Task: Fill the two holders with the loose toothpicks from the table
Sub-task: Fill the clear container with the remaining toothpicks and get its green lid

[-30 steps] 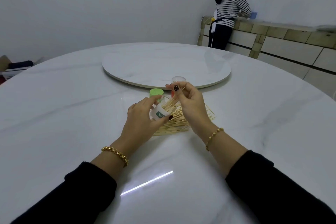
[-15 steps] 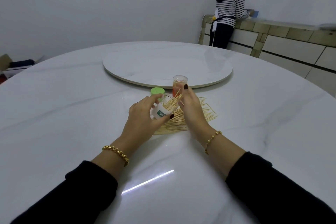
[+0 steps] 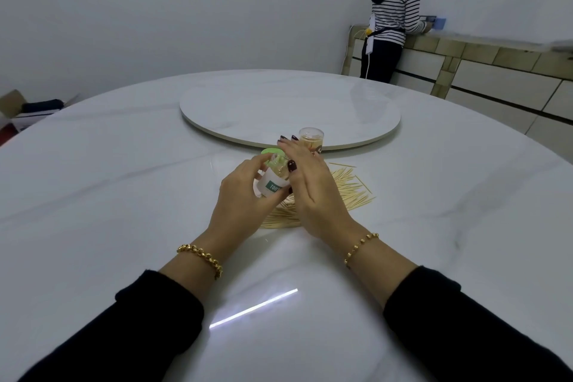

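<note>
- At the middle of the white table (image 3: 124, 195), just in front of the round turntable (image 3: 288, 108), the two hands were seen close together.
- The labelled holder (image 3: 273, 185), a clear tube with a white and green label, was gripped by the left hand (image 3: 245, 198), whose thumb and fingers were curled round its lower part. It was held tilted, and toothpicks could be made out in its clear upper part.
- The right hand (image 3: 313, 192) was laid against the right side of that holder. Its fingers were stretched almost straight past the mouth and its thumb was set at the rim. Nothing could be seen pinched in it.
- The green lid (image 3: 270, 152) was placed just behind the labelled holder, partly hidden by the hands.
- The second holder (image 3: 312, 141) was stood upright just beyond the right fingertips, near the turntable's edge, and was packed with toothpicks.
- The loose toothpicks (image 3: 350, 192) were fanned out on the table beneath and to the right of the right hand, and were partly covered by it.
</note>
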{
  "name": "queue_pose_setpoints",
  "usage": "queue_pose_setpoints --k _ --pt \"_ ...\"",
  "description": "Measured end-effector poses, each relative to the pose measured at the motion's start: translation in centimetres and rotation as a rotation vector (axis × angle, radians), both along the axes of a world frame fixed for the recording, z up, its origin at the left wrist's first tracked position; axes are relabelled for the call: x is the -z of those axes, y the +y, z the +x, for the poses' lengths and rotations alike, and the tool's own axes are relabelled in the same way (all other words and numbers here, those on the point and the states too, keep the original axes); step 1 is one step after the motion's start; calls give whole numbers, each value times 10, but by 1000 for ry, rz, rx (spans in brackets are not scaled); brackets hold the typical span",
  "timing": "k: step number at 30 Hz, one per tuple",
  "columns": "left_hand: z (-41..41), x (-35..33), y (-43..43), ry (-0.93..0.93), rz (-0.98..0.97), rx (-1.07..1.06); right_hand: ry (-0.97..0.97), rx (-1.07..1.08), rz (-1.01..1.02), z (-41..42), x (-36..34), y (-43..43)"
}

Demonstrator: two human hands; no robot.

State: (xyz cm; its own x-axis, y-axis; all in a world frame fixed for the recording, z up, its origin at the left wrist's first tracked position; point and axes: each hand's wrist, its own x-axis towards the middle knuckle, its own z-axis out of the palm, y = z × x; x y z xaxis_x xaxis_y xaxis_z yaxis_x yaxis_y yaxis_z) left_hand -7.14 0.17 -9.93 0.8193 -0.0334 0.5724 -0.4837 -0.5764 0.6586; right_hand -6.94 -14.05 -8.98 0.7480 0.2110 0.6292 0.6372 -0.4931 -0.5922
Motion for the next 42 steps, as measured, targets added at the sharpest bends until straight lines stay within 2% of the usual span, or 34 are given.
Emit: queue_pose_setpoints --k 4,12,20,26,29,37,42 --pt "1 -1 2 -16 -16 1 8 25 -134 5 2 -1" --pt "5 1 5 -28 -47 -22 20 55 -11 3 -1 -9" --pt "9 4 9 -17 -68 -38 -132 9 53 4 -1 -9" --pt "5 3 5 -28 -8 49 -198 75 -228 10 -3 -18" --pt "4 2 4 -59 16 47 -209 146 -284 11 -3 -23" --pt "6 4 7 -16 14 26 -148 43 79 6 -5 -23" --pt "7 4 8 -21 -15 9 -179 13 -15 -1 -2 -26"
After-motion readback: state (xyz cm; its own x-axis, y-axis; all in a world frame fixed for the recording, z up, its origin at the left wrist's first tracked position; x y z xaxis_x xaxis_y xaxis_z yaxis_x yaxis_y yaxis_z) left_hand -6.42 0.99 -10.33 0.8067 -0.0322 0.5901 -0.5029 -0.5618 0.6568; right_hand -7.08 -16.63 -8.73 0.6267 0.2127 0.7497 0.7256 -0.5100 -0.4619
